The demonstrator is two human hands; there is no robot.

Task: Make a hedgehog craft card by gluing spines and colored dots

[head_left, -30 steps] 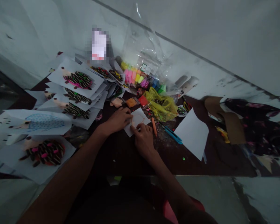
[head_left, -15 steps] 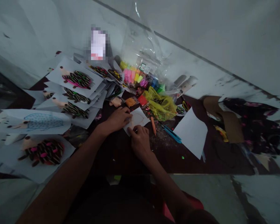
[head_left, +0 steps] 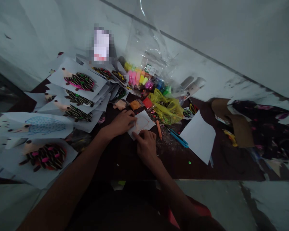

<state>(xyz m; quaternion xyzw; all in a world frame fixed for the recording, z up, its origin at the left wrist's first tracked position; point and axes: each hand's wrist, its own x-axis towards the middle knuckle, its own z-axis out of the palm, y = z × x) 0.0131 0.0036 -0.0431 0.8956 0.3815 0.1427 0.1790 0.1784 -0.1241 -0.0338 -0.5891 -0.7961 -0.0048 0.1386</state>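
A small white sheet of paper [head_left: 145, 119] with a thin orange-brown outline lies on the dark table. My left hand [head_left: 122, 123] rests flat on its left edge, fingers extended and apart, with nothing visible in them. At the lower edge, my right hand [head_left: 146, 146] touches the sheet with a stretched digit at its left side; the other fingers are bent, and nothing shows in them. Just right of the sheet lies an orange pen-like stick [head_left: 159, 129]. Beyond my left hand are a beige clay lump [head_left: 120, 105] and an orange clay packet [head_left: 135, 104].
Hedgehog pictures [head_left: 79, 81] on paper are stacked at left. A yellow plastic bag [head_left: 167, 109] and a clear bag of colourful clay [head_left: 144, 78] stand at the back. Blue-handled scissors [head_left: 179, 138], a larger white sheet [head_left: 198, 138] and dark cloth [head_left: 269, 131] lie at right.
My right hand has shifted slightly right and down along the paper's lower edge. My left hand stays in place on the sheet.
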